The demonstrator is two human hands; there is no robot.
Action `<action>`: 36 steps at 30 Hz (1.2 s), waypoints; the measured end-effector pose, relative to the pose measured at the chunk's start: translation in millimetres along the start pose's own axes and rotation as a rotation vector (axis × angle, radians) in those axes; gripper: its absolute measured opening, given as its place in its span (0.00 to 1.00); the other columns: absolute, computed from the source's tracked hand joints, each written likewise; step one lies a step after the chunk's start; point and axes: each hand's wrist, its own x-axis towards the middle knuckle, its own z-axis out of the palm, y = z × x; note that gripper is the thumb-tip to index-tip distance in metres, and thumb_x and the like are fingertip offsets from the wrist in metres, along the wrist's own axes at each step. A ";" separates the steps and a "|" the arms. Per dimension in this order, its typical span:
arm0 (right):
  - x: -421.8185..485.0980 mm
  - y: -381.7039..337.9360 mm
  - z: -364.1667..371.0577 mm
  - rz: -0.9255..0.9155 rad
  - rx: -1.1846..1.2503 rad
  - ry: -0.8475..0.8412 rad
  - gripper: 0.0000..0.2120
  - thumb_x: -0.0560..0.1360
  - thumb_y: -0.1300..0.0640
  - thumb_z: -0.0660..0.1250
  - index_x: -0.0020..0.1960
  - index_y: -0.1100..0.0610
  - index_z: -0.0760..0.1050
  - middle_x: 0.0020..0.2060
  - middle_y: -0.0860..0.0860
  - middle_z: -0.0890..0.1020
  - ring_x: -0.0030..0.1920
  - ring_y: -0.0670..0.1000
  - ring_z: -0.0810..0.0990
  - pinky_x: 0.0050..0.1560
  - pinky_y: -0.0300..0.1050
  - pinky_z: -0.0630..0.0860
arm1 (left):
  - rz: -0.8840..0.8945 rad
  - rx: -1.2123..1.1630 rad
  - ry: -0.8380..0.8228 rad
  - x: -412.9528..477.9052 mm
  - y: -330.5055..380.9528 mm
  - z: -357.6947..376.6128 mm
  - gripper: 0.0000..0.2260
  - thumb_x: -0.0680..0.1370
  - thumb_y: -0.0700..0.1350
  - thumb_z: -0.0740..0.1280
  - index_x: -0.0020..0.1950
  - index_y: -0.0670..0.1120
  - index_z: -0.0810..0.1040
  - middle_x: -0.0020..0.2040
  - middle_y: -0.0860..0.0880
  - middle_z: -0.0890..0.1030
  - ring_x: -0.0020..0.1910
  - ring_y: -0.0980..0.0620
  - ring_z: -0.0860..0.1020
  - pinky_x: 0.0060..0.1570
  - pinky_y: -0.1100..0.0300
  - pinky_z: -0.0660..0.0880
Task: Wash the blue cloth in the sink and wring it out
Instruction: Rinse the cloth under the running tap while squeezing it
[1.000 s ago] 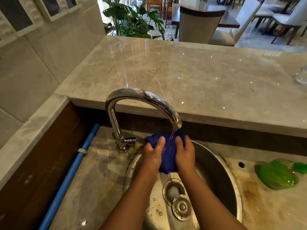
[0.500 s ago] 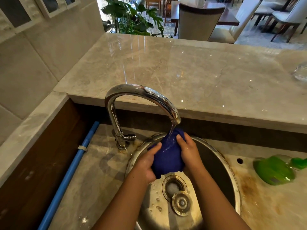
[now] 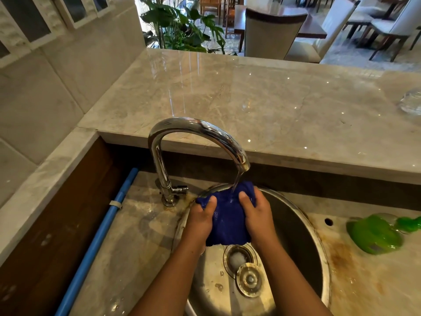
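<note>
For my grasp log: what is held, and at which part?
The blue cloth: left hand grips its left side, right hand its right side.

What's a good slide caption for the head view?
Left hand and right hand hold blue cloth under running tap over steel sink.

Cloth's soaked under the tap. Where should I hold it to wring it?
Probably by the two side ends of the blue cloth, one hand from each side, where the left hand and right hand grip it now. It hangs bunched between them above the sink, leaving a free middle span to twist.
</note>
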 end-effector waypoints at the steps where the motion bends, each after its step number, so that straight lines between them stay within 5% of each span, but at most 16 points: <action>1: 1.3 -1.8 0.2 -0.016 -0.017 0.018 0.06 0.82 0.57 0.62 0.55 0.52 0.77 0.48 0.51 0.84 0.47 0.51 0.84 0.46 0.45 0.81 | -0.036 -0.059 -0.013 -1.6 1.7 0.3 0.09 0.81 0.55 0.62 0.52 0.53 0.78 0.51 0.47 0.84 0.51 0.45 0.83 0.57 0.41 0.79; 6: 7.7 0.7 -0.3 -0.035 -0.116 0.128 0.06 0.82 0.56 0.62 0.52 0.54 0.77 0.45 0.53 0.83 0.45 0.53 0.83 0.44 0.46 0.79 | -0.127 -0.273 -0.182 0.7 11.8 -2.7 0.12 0.78 0.52 0.68 0.59 0.49 0.78 0.55 0.44 0.85 0.54 0.41 0.83 0.54 0.38 0.79; 9: 9.0 2.8 0.7 -0.048 -0.152 0.182 0.06 0.81 0.56 0.62 0.50 0.54 0.78 0.43 0.53 0.83 0.44 0.53 0.82 0.46 0.50 0.79 | -0.102 -0.276 -0.290 -2.4 17.2 -1.5 0.13 0.77 0.41 0.70 0.61 0.45 0.78 0.55 0.43 0.85 0.54 0.42 0.83 0.53 0.44 0.81; 14: 7.3 -0.9 2.6 -0.075 -0.240 0.185 0.06 0.81 0.56 0.63 0.46 0.50 0.75 0.41 0.50 0.81 0.42 0.50 0.81 0.42 0.44 0.77 | -0.113 -0.343 -0.274 4.4 8.0 -3.6 0.17 0.77 0.38 0.69 0.66 0.43 0.75 0.58 0.40 0.83 0.56 0.40 0.82 0.53 0.42 0.81; 16: 10.9 1.3 -3.0 -0.023 -0.346 0.178 0.00 0.80 0.55 0.64 0.51 0.50 0.74 0.45 0.49 0.80 0.44 0.46 0.79 0.44 0.40 0.75 | -0.130 -0.361 -0.264 7.0 2.2 -6.7 0.17 0.78 0.37 0.68 0.66 0.44 0.74 0.58 0.40 0.82 0.56 0.40 0.82 0.51 0.43 0.81; 19: 16.6 5.5 -10.9 0.014 -0.519 0.169 0.15 0.78 0.54 0.67 0.63 0.54 0.72 0.59 0.52 0.78 0.55 0.49 0.78 0.54 0.46 0.77 | -0.170 -0.347 -0.242 8.3 -10.7 -9.4 0.19 0.76 0.35 0.70 0.66 0.46 0.74 0.59 0.41 0.81 0.57 0.40 0.80 0.53 0.41 0.79; 22: 16.4 -4.5 -2.9 -0.102 -0.617 0.057 0.18 0.78 0.51 0.67 0.67 0.52 0.71 0.63 0.50 0.75 0.62 0.49 0.75 0.61 0.49 0.76 | -0.177 -0.339 -0.208 8.7 -23.6 -11.7 0.18 0.75 0.36 0.71 0.64 0.46 0.75 0.60 0.41 0.81 0.59 0.38 0.79 0.60 0.37 0.76; 26: 20.4 -19.3 21.6 -0.231 -0.616 -0.180 0.17 0.78 0.49 0.67 0.65 0.49 0.74 0.62 0.47 0.75 0.59 0.43 0.73 0.56 0.39 0.69 | -0.175 -0.419 -0.252 4.5 -30.2 -18.3 0.20 0.74 0.38 0.71 0.66 0.44 0.75 0.61 0.39 0.82 0.61 0.37 0.79 0.63 0.37 0.74; 33: 32.5 -17.6 58.0 -0.267 -0.648 -0.469 0.23 0.77 0.45 0.68 0.70 0.47 0.71 0.66 0.46 0.75 0.65 0.45 0.73 0.63 0.47 0.74 | -0.143 -0.481 -0.250 -0.6 -28.0 -39.3 0.20 0.72 0.39 0.70 0.64 0.45 0.77 0.58 0.40 0.84 0.60 0.39 0.80 0.62 0.40 0.75; 36: 38.8 -15.1 64.6 -0.202 -0.524 -0.539 0.24 0.77 0.47 0.68 0.72 0.49 0.71 0.65 0.46 0.76 0.60 0.41 0.76 0.59 0.39 0.75 | -0.159 -0.517 -0.234 -1.6 -27.8 -47.4 0.19 0.75 0.37 0.68 0.67 0.43 0.76 0.60 0.39 0.82 0.61 0.38 0.79 0.64 0.40 0.73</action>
